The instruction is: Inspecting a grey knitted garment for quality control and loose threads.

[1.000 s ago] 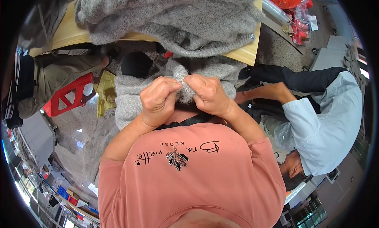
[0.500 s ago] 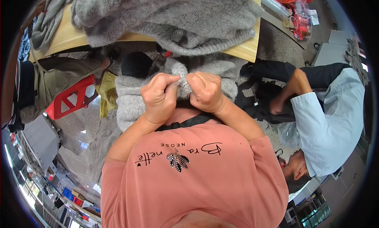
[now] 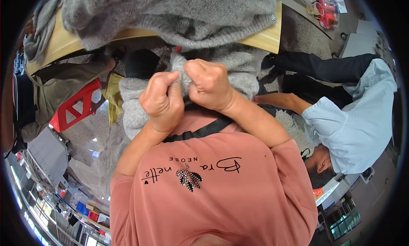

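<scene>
A grey fuzzy knit garment [image 3: 135,103] is bunched up over my lap. My left hand [image 3: 162,100] is closed on a thick fold of it, thumb pressed against the fingers. Just beside it and slightly higher, my right hand [image 3: 209,85] grips the same fold in a fist. A short stretch of knit shows between the two hands. The fingertips and what exactly they pinch are hidden behind the knuckles.
A wooden table [image 3: 272,38] stands ahead, bearing a heap of grey knitwear [image 3: 170,14]. Left are a red plastic stool [image 3: 74,107], a yellow cloth [image 3: 113,97] and a person's trousers [image 3: 64,82]. A person in a light blue shirt [image 3: 355,118] bends at the right.
Both my hands have shifted a little left and up, the right one rising above the left. The person at the right has stretched an arm toward the knit on my lap.
</scene>
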### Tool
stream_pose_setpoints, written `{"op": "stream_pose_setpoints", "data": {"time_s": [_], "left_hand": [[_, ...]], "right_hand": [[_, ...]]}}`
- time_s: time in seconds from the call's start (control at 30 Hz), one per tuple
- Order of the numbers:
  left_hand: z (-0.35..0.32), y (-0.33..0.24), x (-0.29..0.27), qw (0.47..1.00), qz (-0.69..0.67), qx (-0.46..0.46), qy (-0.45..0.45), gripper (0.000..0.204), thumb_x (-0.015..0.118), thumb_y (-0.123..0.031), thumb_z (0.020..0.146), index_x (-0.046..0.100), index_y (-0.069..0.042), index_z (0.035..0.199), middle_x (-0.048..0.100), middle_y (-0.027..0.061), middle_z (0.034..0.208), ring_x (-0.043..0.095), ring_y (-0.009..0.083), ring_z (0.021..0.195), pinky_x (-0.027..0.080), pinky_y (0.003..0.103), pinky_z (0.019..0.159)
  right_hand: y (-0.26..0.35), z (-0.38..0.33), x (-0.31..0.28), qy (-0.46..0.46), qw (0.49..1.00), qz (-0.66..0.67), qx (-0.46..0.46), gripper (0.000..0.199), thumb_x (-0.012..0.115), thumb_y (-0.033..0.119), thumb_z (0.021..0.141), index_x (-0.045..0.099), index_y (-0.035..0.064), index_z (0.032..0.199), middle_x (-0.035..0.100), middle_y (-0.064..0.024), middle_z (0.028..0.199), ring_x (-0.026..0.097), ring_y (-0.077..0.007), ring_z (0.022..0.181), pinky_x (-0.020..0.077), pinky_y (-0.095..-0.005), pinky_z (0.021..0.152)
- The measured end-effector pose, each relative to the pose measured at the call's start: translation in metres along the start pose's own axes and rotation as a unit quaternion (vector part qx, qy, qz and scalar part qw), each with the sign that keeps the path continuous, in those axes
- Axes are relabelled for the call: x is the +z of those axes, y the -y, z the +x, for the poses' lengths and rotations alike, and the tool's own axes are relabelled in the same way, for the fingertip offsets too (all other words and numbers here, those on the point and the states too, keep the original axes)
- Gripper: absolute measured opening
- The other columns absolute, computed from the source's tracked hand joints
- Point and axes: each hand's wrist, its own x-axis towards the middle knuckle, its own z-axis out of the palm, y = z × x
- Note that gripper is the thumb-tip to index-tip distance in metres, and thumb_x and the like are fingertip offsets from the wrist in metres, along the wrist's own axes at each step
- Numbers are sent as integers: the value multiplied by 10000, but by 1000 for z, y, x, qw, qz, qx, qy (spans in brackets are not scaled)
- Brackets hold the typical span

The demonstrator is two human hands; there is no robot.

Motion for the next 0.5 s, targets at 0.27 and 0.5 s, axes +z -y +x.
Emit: {"op": "stream_pose_setpoints", "data": {"time_s": [0.27, 0.5], "left_hand": [[0, -6, -9, 989, 32, 146, 5, 217, 594, 119, 643, 541, 4, 819, 571, 132, 700, 556, 243, 557, 452, 282, 482], [1, -6, -14, 981, 14, 194, 21, 251, 605, 118, 623, 535, 13, 840, 562, 136, 701, 549, 231, 543, 452, 276, 459]], "right_hand": [[4, -3, -20, 6, 995, 21, -101, 320, 513, -23, 474, 526, -41, 794, 479, -123, 601, 474, -277, 475, 394, -327, 438], [20, -2, -25, 12, 984, 174, 14, 228, 543, 10, 513, 522, 13, 740, 459, -106, 576, 475, -278, 483, 385, -345, 436]]}}
